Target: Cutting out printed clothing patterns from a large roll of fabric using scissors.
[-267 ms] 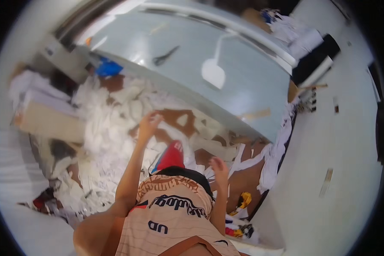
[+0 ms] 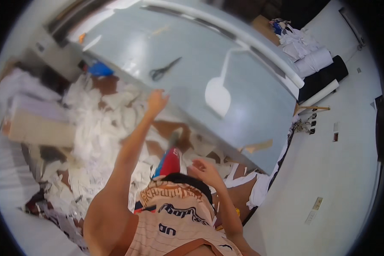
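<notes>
Scissors (image 2: 165, 69) lie on blue-grey table (image 2: 187, 70), just beyond left hand (image 2: 158, 102), clear of its half-curled fingers; whether those grip anything, can't tell. Right hand (image 2: 205, 171) nearer, fingers loosely spread. Dark lettering across peach shirt (image 2: 175, 243).

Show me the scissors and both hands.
Scissors (image 2: 166, 69), head view: middle, between handles and blade tips.
Left hand (image 2: 157, 101), head view: middle of the hand.
Right hand (image 2: 205, 170), head view: middle of the hand.
</notes>
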### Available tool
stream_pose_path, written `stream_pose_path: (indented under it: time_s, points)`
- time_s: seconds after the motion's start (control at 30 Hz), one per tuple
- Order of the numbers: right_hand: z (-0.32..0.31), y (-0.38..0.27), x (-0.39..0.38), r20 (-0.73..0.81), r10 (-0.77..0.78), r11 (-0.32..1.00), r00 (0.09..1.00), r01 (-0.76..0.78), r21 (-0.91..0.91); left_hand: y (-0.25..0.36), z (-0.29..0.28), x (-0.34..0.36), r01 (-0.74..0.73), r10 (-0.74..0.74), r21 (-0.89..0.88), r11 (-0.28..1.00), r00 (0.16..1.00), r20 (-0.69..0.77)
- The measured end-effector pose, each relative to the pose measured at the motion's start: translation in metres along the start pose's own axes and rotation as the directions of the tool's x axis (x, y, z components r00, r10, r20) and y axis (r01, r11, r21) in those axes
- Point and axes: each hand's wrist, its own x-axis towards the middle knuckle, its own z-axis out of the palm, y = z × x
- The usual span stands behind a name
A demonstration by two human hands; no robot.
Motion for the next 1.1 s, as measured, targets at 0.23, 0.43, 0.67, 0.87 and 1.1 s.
stream_pose_path:
  time_s: [0.23,0.43,0.67,0.87,1.1]
  points:
    - [-0.051,-0.037,0.206,-0.245,0.132,0.927,0.960,-0.207,-0.314,-0.088,0.131,0.224,-0.042,0.022,0.245,0.969,0.996,0.083]
    - [-0.049,-0.047,0.319,-0.222,0.174,0.984,0.959,-0.175,0.015,-0.121,0.154,0.236,-0.177,0.104,0.239,0.955,0.951,0.292]
    - [-0.018,-0.033,0.432,-0.304,0.124,0.971,0.945,-0.053,0.231,-0.069,0.160,0.202,0.813,-0.283,-0.330,0.480,0.500,0.819]
    - [-0.073,-0.056,0.378,-0.522,0.234,0.971,0.820,-0.169,0.170,0.067,0.166,0.184,0.962,0.140,-0.195,-0.191,0.224,0.965]
    - [-0.173,-0.047,0.358,-0.794,0.042,0.971,0.606,-0.210,-0.109,0.213,0.217,0.155,0.975,0.097,-0.224,0.009,0.222,0.970]
